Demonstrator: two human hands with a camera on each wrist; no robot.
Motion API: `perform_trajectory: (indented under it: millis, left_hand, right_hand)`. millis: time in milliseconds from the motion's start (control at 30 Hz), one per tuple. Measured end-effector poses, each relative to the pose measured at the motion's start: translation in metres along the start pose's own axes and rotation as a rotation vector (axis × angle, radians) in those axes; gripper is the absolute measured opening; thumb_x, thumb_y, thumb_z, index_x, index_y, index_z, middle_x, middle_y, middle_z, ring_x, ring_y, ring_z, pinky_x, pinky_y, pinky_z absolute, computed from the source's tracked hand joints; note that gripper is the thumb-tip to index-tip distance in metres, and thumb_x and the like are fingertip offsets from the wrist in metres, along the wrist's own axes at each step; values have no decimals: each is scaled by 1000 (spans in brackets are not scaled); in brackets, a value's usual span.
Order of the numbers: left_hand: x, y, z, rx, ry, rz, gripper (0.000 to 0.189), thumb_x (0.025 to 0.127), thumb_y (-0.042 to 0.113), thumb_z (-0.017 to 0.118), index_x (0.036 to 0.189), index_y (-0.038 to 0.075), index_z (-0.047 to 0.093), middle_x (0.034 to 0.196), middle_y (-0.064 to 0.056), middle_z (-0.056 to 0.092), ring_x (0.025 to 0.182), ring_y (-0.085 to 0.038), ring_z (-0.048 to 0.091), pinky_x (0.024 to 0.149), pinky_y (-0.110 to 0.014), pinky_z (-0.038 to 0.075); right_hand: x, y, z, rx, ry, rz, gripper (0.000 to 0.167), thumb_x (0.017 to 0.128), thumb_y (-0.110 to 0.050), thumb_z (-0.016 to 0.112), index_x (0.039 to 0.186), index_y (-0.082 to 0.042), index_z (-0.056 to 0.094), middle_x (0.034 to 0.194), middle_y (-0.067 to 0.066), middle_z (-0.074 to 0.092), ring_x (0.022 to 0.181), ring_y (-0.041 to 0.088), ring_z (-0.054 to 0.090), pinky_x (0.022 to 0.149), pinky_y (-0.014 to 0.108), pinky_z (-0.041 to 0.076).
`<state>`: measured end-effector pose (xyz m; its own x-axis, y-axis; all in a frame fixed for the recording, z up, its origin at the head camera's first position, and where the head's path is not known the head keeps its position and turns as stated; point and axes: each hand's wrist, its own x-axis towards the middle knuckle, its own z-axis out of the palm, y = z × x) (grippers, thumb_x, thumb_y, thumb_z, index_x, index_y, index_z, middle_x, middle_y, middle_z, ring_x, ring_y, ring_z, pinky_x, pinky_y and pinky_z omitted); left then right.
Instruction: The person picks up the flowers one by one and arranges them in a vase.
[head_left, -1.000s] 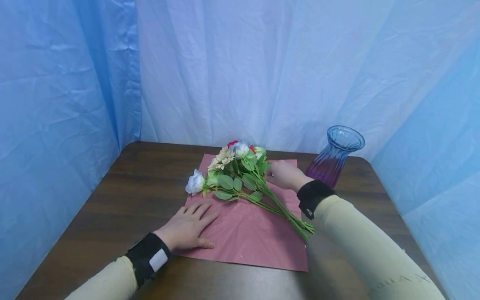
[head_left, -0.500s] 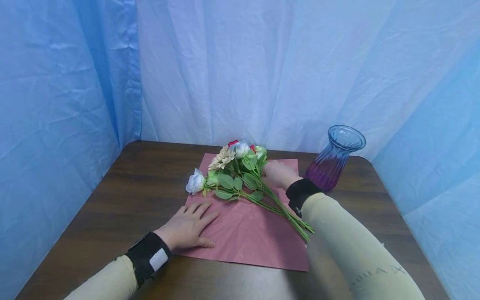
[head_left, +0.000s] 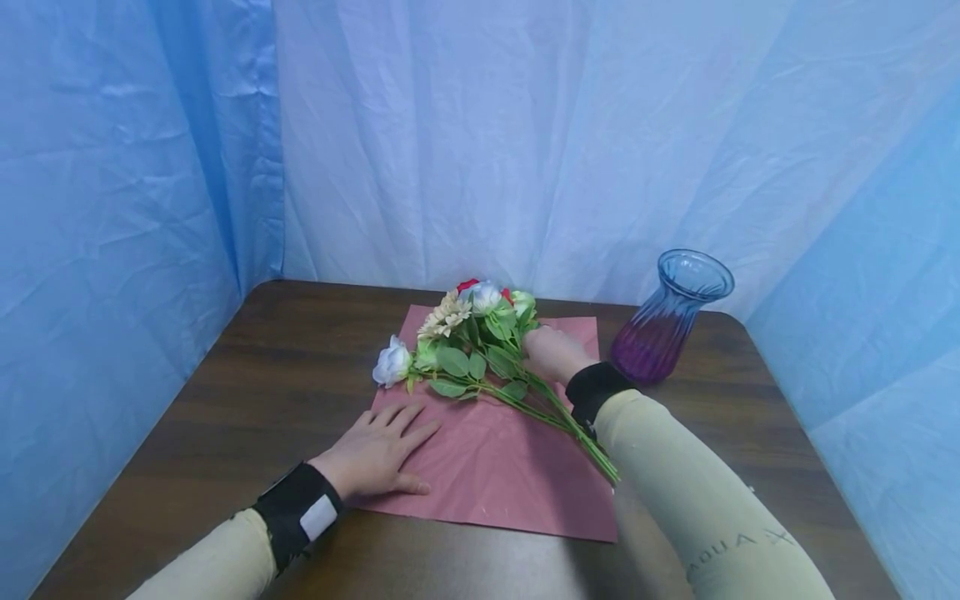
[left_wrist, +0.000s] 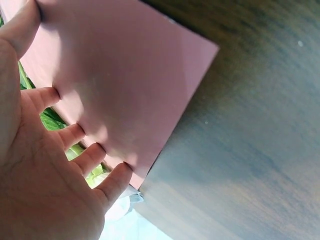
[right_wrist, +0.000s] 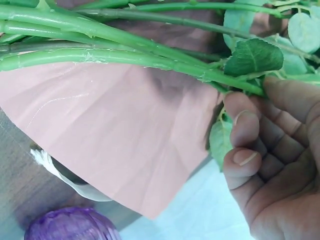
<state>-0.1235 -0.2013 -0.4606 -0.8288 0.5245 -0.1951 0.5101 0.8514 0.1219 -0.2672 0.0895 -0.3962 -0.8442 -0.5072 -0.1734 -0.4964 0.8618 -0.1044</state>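
Several flowers with white, cream and red heads form a bunch lying slantwise on a pink sheet of paper. Their green stems point toward the near right. My right hand is at the bunch's right side, below the heads. In the right wrist view, its thumb and index finger pinch a green stem near some leaves, while the other fingers curl beneath. With fingers spread, my left hand rests on the paper's near left part. Its fingertips touch the sheet in the left wrist view.
A blue-to-purple glass vase stands at the right rear of the dark wooden table. Pale blue curtains enclose the back and sides. Near the paper's edge, a white curved band shows in the right wrist view.
My right hand and forearm have shifted a little to the left, in against the stems. The right sleeve now covers some stem ends. My left hand stays in place.
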Motion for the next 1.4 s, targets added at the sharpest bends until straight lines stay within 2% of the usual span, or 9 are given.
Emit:
perform_trajectory:
  millis: [233, 567, 667, 767, 900, 1000, 1167, 1300, 1400]
  left_hand:
    - [-3, 6, -8, -5, -7, 0, 90, 87, 74, 60, 159, 24, 39, 166, -14, 27, 151, -40, 23, 113, -69, 27]
    - [1, -1, 0, 7, 9, 10, 93, 86, 79, 57, 160, 27, 36, 167, -12, 26, 152, -39, 21, 113, -69, 27]
    - [0, 2, -4, -2, 2, 11, 92, 86, 77, 58, 160, 25, 37, 167, -14, 27, 152, -40, 22, 113, -70, 26]
    - [-2, 6, -9, -12, -3, 16, 91, 87, 74, 60, 159, 22, 39, 165, -16, 28, 150, -42, 23, 112, -71, 26]
    - [-3, 5, -8, -10, 3, 20, 91, 88, 75, 59, 159, 22, 38, 166, -17, 28, 150, -42, 23, 112, -71, 26]
    - [-3, 5, -7, -10, 12, 21, 92, 87, 77, 58, 159, 23, 38, 165, -16, 28, 150, -42, 23, 112, -71, 26]
    - [-3, 6, -9, -15, 14, 26, 92, 87, 76, 58, 159, 22, 39, 164, -17, 30, 150, -43, 24, 111, -72, 27]
    - [-3, 6, -9, -17, 9, 25, 91, 87, 75, 59, 158, 21, 40, 165, -17, 29, 150, -43, 23, 112, -71, 27]
    - [-1, 4, -6, -10, 4, 16, 92, 87, 76, 59, 159, 23, 38, 166, -16, 27, 151, -42, 22, 113, -71, 26]
  right_hand:
    - [-1, -2, -2, 8, -7, -2, 30, 98, -18, 66, 70, -14, 58, 72, 0, 62, 66, 16, 58, 70, 37, 51]
    - [-2, -3, -10, 30, -17, -2, 30, 95, -14, 69, 69, -14, 53, 71, -1, 59, 68, 16, 55, 71, 38, 50]
    - [-3, -3, -13, 27, -32, -1, 34, 95, -12, 67, 68, -15, 48, 68, -2, 51, 64, 15, 49, 68, 36, 46]
    - [-3, -2, -16, 25, -52, -5, 40, 94, -9, 66, 66, -16, 39, 62, -5, 35, 58, 12, 36, 62, 32, 38]
    - [-3, 0, -19, 30, -97, -3, 48, 96, -8, 65, 62, -17, 32, 59, -6, 21, 55, 11, 23, 59, 29, 31]
    - [-3, 1, -22, 16, -115, -8, 48, 96, -9, 66, 59, -17, 35, 57, -7, 24, 55, 11, 29, 66, 31, 38]
    - [-5, 3, -29, -13, -101, -35, 38, 90, -4, 66, 59, -15, 46, 58, -6, 39, 64, 14, 46, 78, 35, 47]
    - [-7, 4, -33, 2, -106, -25, 34, 91, -3, 66, 65, -15, 47, 60, -5, 41, 63, 14, 44, 65, 31, 43]
    - [-9, 5, -37, 13, -112, -1, 38, 93, -4, 64, 65, -16, 42, 60, -5, 36, 59, 13, 38, 60, 30, 37]
